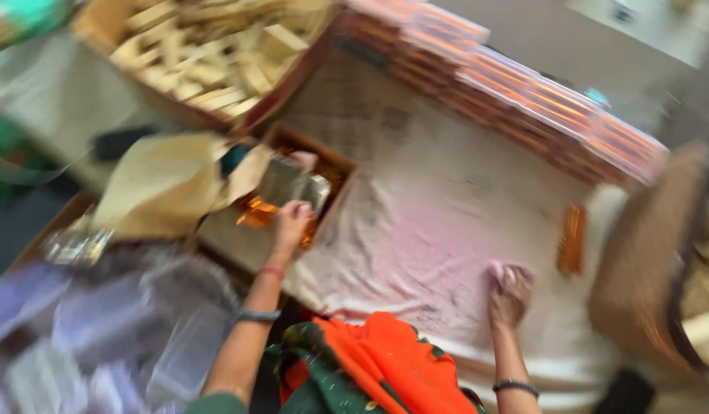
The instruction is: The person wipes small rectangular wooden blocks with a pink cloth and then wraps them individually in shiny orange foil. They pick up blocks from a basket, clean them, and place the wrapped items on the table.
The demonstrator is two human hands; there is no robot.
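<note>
The picture is motion-blurred, so fine detail is limited.

Step in hand: the left hand [291, 218] is reaching into a small brown tray [335, 165] at the left edge of the bench, fingers curled down into a heap of shiny orange wrapped pieces [258, 213]. Whether the grip is already closing on one cannot be told. The right hand [510, 290] is resting on the white cloth [439, 222] covering the bench, fingers curled narrowly around a small pink piece [498, 270] of cloth or paper.

Judged from this, a pick from the tray is under way. The next move seems to call for separating a single piece from the heap, since the pieces are lying loose and overlapping.

Materials and shapes:
- The cloth is soft, rumpled, stained pink and flecked dark.
- One flat orange rectangular packet [572, 239] is lying alone on the cloth, right of the right hand.
- A long stack of clear-covered orange boxes [523, 96] is running along the far edge.
- A carton of pale wooden sticks [208, 54] is standing behind the tray.
- Crumpled tan paper [166, 184] is lying just beside the tray.
</note>
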